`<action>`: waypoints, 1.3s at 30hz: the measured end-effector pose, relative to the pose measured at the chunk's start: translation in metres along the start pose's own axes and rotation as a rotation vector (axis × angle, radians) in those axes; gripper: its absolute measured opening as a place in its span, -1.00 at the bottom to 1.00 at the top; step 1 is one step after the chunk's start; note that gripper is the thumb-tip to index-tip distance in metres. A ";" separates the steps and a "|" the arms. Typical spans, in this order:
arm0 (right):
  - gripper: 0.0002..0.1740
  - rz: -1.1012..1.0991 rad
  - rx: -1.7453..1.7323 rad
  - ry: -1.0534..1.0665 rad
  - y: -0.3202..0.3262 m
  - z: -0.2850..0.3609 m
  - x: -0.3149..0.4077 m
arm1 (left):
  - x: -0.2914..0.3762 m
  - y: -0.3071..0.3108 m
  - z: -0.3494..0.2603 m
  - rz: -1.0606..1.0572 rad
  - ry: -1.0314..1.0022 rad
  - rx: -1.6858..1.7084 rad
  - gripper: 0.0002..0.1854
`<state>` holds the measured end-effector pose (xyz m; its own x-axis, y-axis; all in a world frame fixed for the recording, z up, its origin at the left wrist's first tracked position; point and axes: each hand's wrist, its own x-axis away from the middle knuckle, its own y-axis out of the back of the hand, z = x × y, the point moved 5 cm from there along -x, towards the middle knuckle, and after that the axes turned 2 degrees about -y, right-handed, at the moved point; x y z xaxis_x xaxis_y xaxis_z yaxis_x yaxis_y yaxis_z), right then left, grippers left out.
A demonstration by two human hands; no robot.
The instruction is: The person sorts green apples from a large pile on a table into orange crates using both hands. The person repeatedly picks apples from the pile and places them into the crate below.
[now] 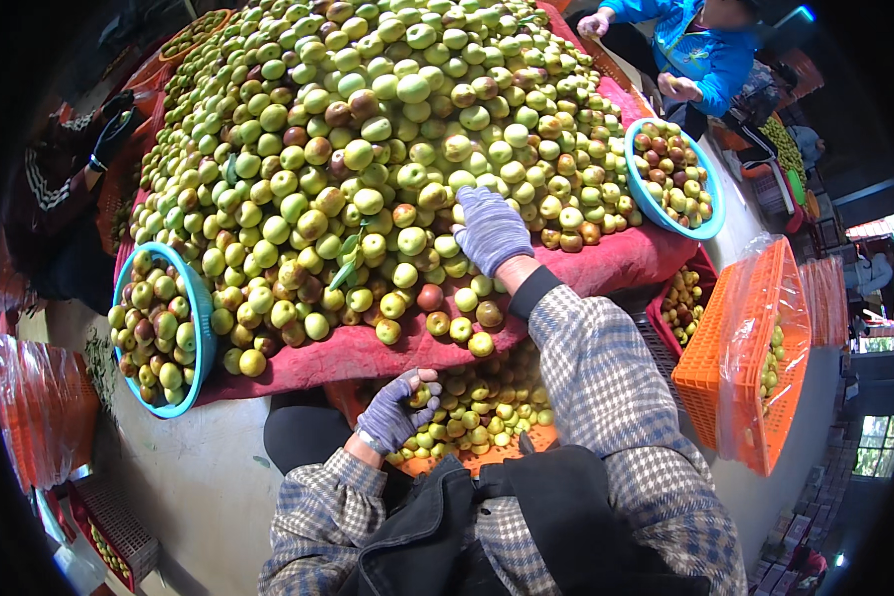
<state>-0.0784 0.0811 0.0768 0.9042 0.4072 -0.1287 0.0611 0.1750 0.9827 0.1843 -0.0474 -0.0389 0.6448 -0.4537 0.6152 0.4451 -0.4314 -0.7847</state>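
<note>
A large heap of green and reddish-brown jujube fruits [357, 201] covers a table draped in red cloth [357, 354]. My right hand [492, 227], in a purple-grey knit glove, reaches onto the near side of the heap. Its fingertips touch fruits, and whether they grip one is hidden. Below the cloth's front edge, my left hand [398, 408], in a matching glove with bare fingertips, holds a jujube [420, 395]. Beneath that hand, an orange plastic crate [484, 456] in front of my lap contains many greener jujubes [477, 417].
Blue baskets of jujubes stand at the table's left corner [207, 335] and right corner [633, 175]. An orange crate lined with clear plastic [715, 357] is at the right. One person in a blue jacket [704, 63] and another in dark clothes [56, 179] sit along the sides.
</note>
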 end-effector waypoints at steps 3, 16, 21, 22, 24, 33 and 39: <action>-0.45 0.067 -0.060 -0.040 0.001 -0.003 0.007 | -0.004 -0.004 0.003 0.090 0.011 0.006 -0.60; -0.61 0.698 -0.874 0.295 0.033 0.083 0.144 | 0.007 -0.050 0.017 0.338 0.182 0.294 -0.42; -0.54 -0.108 -0.528 0.183 0.040 0.031 0.033 | 0.006 -0.024 0.026 0.339 0.232 0.189 -0.56; -0.46 -0.201 -0.396 0.161 0.042 0.024 0.006 | 0.008 -0.022 0.024 0.295 0.194 0.118 -0.59; -0.32 -0.229 -0.192 0.055 0.025 -0.003 -0.034 | 0.008 -0.025 0.021 0.262 0.180 0.057 -0.59; -0.77 -0.116 0.091 -0.079 -0.017 -0.028 -0.043 | -0.017 -0.005 0.019 0.215 0.145 -0.006 -0.56; -0.55 -0.147 -0.613 -0.347 0.030 -0.021 0.092 | -0.024 0.000 0.020 0.209 0.155 -0.016 -0.56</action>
<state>-0.0029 0.1428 0.0913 0.9933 0.0498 -0.1041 0.0366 0.7196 0.6934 0.1812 -0.0207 -0.0549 0.6184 -0.6476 0.4451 0.3017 -0.3273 -0.8954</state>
